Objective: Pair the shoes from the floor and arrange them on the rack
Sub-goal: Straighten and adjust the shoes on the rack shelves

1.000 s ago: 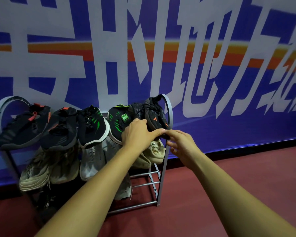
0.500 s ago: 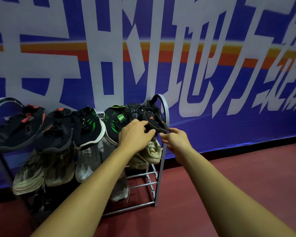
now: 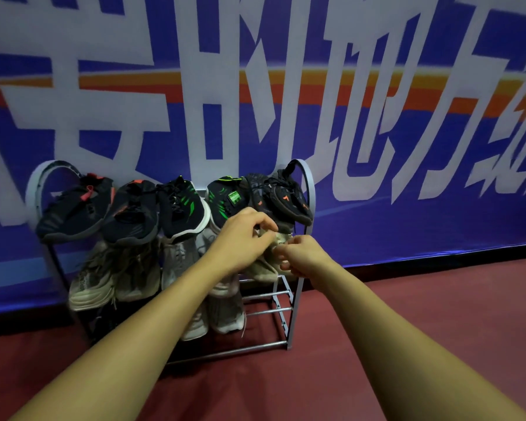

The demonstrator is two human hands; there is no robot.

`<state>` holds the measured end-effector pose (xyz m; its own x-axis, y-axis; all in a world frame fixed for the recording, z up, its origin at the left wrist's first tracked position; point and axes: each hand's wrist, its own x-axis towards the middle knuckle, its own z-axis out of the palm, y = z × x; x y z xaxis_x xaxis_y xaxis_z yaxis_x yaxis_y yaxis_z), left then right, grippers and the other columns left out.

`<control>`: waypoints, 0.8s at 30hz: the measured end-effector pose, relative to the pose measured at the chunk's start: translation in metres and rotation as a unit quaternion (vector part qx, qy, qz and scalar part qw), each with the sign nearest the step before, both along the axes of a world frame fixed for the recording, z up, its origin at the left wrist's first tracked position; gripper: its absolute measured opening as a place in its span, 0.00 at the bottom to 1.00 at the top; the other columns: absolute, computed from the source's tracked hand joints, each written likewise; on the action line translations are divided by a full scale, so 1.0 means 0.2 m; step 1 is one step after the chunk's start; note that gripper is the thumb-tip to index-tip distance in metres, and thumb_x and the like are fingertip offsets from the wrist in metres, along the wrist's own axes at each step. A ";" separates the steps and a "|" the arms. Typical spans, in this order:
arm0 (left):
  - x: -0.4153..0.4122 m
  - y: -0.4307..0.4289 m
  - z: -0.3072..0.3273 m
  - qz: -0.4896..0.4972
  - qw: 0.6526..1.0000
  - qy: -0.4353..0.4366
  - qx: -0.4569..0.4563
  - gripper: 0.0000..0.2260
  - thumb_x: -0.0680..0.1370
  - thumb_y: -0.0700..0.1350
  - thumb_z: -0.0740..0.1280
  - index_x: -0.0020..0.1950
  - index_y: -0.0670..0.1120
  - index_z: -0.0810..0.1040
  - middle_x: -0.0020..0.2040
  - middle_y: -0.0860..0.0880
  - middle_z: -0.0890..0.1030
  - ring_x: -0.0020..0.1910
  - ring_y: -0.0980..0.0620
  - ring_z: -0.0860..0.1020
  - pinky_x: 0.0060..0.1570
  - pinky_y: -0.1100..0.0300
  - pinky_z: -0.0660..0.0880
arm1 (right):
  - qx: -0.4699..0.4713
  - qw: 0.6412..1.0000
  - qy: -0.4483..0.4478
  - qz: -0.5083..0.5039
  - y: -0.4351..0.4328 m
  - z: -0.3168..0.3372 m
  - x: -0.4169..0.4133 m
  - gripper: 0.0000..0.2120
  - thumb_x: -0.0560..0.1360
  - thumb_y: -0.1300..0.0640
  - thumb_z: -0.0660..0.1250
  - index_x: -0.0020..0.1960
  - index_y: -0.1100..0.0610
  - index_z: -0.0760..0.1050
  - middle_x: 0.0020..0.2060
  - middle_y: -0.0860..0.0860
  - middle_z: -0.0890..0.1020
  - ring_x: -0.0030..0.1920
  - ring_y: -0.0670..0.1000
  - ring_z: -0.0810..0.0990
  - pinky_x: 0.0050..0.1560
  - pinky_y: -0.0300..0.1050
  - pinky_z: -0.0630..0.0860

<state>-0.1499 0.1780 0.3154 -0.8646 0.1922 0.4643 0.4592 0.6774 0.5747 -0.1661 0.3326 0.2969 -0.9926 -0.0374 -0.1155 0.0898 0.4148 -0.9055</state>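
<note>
My two bare forearms reach up from the near edge over the red floor [image 3: 422, 329], meeting at the right end of the rack [image 3: 299, 287], which stands on that floor against the wall. The left hand [image 3: 243, 238] hangs in front of the middle shelf with its fingers curled in towards the thumb; the blur keeps me from telling whether they pinch anything. Just to its right, the right hand [image 3: 305, 258] has its fingers [image 3: 283, 255] curled too, close against the beige shoe [image 3: 263, 268] that sits at the right end of the middle shelf; I cannot tell whether they grip it or only touch it. Below that shoe the grey shoes [image 3: 225, 311] hang toe-down on the lower rails. Further left on the middle shelf sit a pale grey pair [image 3: 176, 259] and the tan shoes [image 3: 94, 284]. On the top shelf, a row of dark shoes slopes toward me: the red-trimmed pair [image 3: 73, 214] at left, the green-striped pair [image 3: 182, 208] in the middle, and the orange-marked pair [image 3: 286, 202] at the right end, just above my hands. Behind everything hangs a blue banner [image 3: 392, 232] with large white characters.
</note>
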 end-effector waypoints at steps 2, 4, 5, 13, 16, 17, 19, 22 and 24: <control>0.06 -0.07 0.01 0.001 0.999 -0.007 -0.040 0.04 0.76 0.44 0.70 0.49 0.51 0.83 0.47 0.51 0.78 0.38 0.54 0.76 0.45 0.62 0.73 | -0.004 0.999 0.005 0.037 -0.09 0.00 0.03 0.08 0.76 0.62 0.68 0.38 0.59 0.73 0.30 0.53 0.74 0.25 0.45 0.73 0.25 0.36 0.67; 0.13 -0.16 0.01 0.018 0.995 -0.023 -0.100 0.06 0.75 0.44 0.69 0.51 0.49 0.83 0.46 0.50 0.78 0.42 0.53 0.76 0.49 0.59 0.73 | 0.002 0.998 0.010 0.068 -0.20 0.00 0.05 0.05 0.75 0.63 0.68 0.41 0.61 0.74 0.31 0.54 0.75 0.27 0.46 0.73 0.27 0.37 0.68; 0.16 -0.22 0.01 0.030 0.992 -0.036 -0.119 0.07 0.75 0.44 0.69 0.52 0.48 0.83 0.45 0.50 0.79 0.43 0.53 0.77 0.49 0.59 0.73 | 0.008 0.997 0.012 0.080 -0.25 0.00 0.04 0.03 0.74 0.63 0.69 0.43 0.61 0.75 0.32 0.55 0.76 0.29 0.48 0.73 0.29 0.40 0.70; 0.30 -0.74 -0.13 0.170 0.959 -0.171 -0.152 0.07 0.76 0.47 0.68 0.52 0.51 0.83 0.49 0.53 0.85 0.50 0.53 0.81 0.51 0.59 0.76 | 0.075 0.984 0.005 0.162 -0.62 -0.10 0.04 0.05 0.71 0.61 0.69 0.37 0.59 0.77 0.32 0.58 0.79 0.30 0.54 0.76 0.31 0.42 0.70; 0.32 -0.88 -0.21 0.203 0.940 -0.214 -0.171 0.08 0.77 0.47 0.67 0.54 0.50 0.82 0.51 0.51 0.84 0.51 0.51 0.80 0.52 0.58 0.76 | 0.078 0.977 -0.008 0.197 -0.77 -0.15 0.05 0.06 0.72 0.59 0.70 0.45 0.63 0.78 0.38 0.59 0.82 0.32 0.54 0.80 0.35 0.45 0.79; 0.32 -0.93 -0.23 0.214 0.934 -0.228 -0.173 0.09 0.77 0.47 0.67 0.55 0.49 0.82 0.51 0.50 0.84 0.51 0.51 0.80 0.52 0.58 0.76 | 0.084 0.975 -0.008 0.204 -0.81 -0.17 0.04 0.09 0.72 0.57 0.70 0.47 0.64 0.78 0.41 0.59 0.83 0.36 0.55 0.82 0.39 0.49 0.81; 0.31 -1.02 -0.26 0.238 0.923 -0.247 -0.176 0.09 0.77 0.47 0.67 0.56 0.50 0.82 0.52 0.50 0.84 0.52 0.50 0.81 0.53 0.57 0.77 | 0.115 0.969 -0.005 0.218 -0.89 -0.21 0.03 0.10 0.71 0.55 0.70 0.45 0.62 0.79 0.40 0.58 0.85 0.35 0.55 0.82 0.40 0.49 0.80; 0.29 -1.12 -0.30 0.260 0.909 -0.263 -0.191 0.11 0.76 0.49 0.66 0.57 0.51 0.81 0.53 0.49 0.84 0.53 0.48 0.80 0.53 0.55 0.77 | 0.141 0.962 -0.012 0.235 -0.97 -0.25 0.01 0.07 0.71 0.57 0.69 0.40 0.61 0.78 0.30 0.55 0.80 0.27 0.52 0.77 0.31 0.42 0.75; 0.26 -1.16 -0.32 0.259 0.903 -0.271 -0.210 0.13 0.76 0.51 0.66 0.60 0.50 0.80 0.55 0.49 0.83 0.54 0.47 0.80 0.51 0.56 0.77 | 0.140 0.961 -0.026 0.237 -1.03 -0.29 -0.01 0.07 0.72 0.57 0.69 0.41 0.61 0.77 0.32 0.56 0.80 0.30 0.53 0.79 0.32 0.45 0.79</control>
